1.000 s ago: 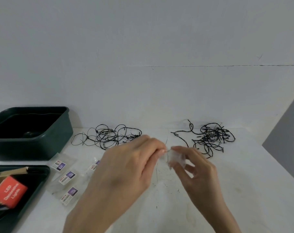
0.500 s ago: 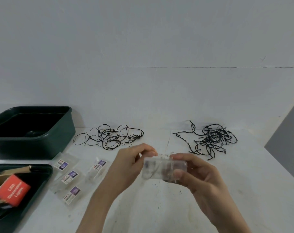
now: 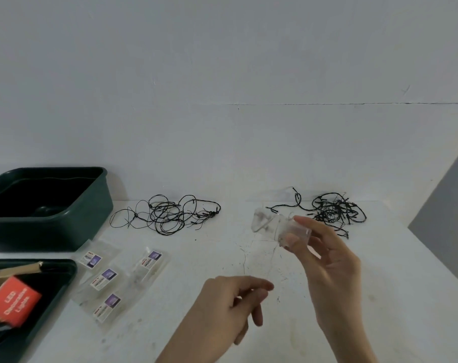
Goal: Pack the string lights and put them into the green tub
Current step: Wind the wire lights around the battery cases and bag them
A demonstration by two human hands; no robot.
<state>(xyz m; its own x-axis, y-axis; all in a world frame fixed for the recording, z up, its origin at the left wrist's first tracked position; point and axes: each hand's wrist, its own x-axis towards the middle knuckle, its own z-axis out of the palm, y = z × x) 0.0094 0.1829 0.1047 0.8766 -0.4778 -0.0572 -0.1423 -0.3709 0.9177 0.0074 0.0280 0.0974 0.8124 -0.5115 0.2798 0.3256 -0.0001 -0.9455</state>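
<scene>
The right hand (image 3: 332,271) grips a clear packet (image 3: 283,226) above the worktop (image 3: 380,284), while the left hand (image 3: 227,307) pinches the fine wire (image 3: 272,260) trailing from it, well right of the green tub (image 3: 52,226).

Bare left hand (image 3: 229,305), right hand (image 3: 330,273).

Scuffed white table (image 3: 385,297): green tub (image 3: 52,231) at back left, 2nd dark tub (image 3: 62,277) in front of it at the near edge, clear labelled pkts (image 3: 103,279) beside both; black string lights lie along the back, left tangle (image 3: 167,214) and right tangle (image 3: 335,212) well apart
</scene>
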